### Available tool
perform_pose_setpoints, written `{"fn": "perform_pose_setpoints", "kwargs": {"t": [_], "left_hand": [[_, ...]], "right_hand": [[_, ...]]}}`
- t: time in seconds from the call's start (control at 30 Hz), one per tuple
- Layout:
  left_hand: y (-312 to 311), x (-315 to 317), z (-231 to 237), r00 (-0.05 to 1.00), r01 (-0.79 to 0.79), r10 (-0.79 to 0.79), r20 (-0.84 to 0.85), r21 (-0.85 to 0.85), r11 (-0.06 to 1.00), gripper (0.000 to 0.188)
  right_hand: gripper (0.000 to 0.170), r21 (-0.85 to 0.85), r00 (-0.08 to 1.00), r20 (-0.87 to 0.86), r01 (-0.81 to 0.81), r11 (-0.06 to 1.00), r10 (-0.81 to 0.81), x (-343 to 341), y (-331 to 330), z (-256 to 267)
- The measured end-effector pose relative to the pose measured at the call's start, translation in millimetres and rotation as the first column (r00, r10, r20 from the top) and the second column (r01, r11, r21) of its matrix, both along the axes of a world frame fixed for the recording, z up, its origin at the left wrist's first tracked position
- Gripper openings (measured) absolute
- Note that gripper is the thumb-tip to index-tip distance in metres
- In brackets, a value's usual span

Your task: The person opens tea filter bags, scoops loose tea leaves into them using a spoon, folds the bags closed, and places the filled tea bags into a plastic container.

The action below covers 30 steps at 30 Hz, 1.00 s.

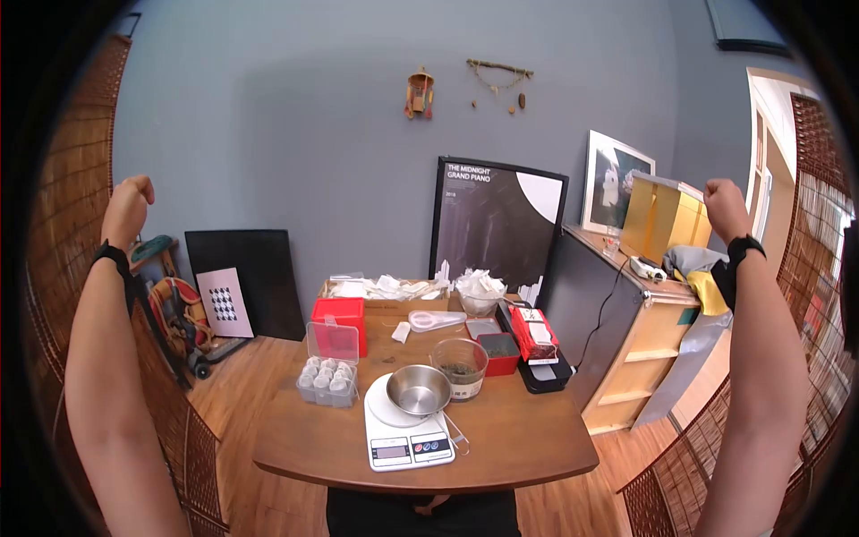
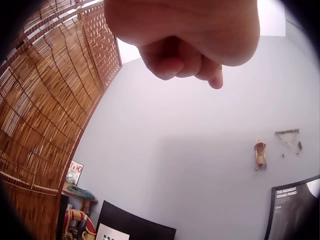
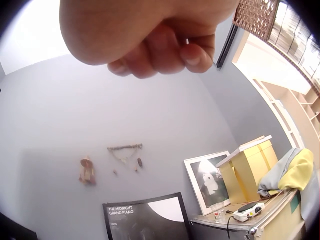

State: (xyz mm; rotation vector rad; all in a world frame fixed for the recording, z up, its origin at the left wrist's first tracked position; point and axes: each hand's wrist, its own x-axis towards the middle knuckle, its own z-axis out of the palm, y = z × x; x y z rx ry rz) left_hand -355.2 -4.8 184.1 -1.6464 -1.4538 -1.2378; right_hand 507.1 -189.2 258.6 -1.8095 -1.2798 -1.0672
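Both hands are raised high at the sides, well above the table and away from everything on it. My left hand (image 1: 132, 204) is curled into a fist at the left; the left wrist view shows its bent fingers (image 2: 186, 62) with nothing in them. At the right, my right hand (image 1: 727, 208) makes a fist too, its curled fingers (image 3: 160, 55) holding nothing. On the table between the arms stands a white kitchen scale (image 1: 387, 436) carrying a steel bowl (image 1: 420, 391). Behind the bowl is a clear container (image 1: 461, 365) with dark dried leaves inside.
An open clear box (image 1: 327, 390) of several white bundles stands left on the wooden table (image 1: 519, 438), before a red box (image 1: 340, 313). Behind are a tray of white pouches (image 1: 385, 288) and a red packet (image 1: 537, 336). Woven screens (image 1: 76, 179) flank both arms; a cabinet (image 1: 591, 331) stands right.
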Motion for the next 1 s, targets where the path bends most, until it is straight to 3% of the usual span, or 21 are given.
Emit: {"fn": "perform_pose_setpoints", "kwargs": {"t": [0.23,0.3,0.57,0.63,0.77,1.0], "left_hand": [[10,-9,-42,0.999,0.03,-0.028,0.02,-0.072,0.997,0.019],[15,-9,-53,0.996,0.041,-0.031,0.079,-0.12,0.992,0.019],[13,4,-84,0.987,0.038,-0.013,0.159,-0.155,0.987,0.02],[16,2,-91,0.98,0.025,0.021,0.195,-0.23,0.973,0.02],[16,-2,-110,0.977,0.03,0.027,0.212,-0.258,0.966,0.02],[4,37,-132,0.979,-0.107,0.152,0.137,-0.29,0.951,0.027]], "right_hand": [[0.019,0.017,0.999,-0.032,-0.008,1.0,0.009,32,13,-38],[0.018,-0.027,0.991,-0.129,0.03,0.999,-0.034,29,12,-47],[0.018,-0.01,0.992,-0.13,-0.003,1.0,0.002,48,20,-92],[0.018,-0.024,0.991,-0.131,-0.009,1.0,0.006,59,21,-106],[0.022,-0.058,0.984,-0.164,0.062,0.996,-0.07,72,23,-135],[0.024,-0.103,0.964,-0.245,0.077,0.992,-0.101,87,26,-177]]}}
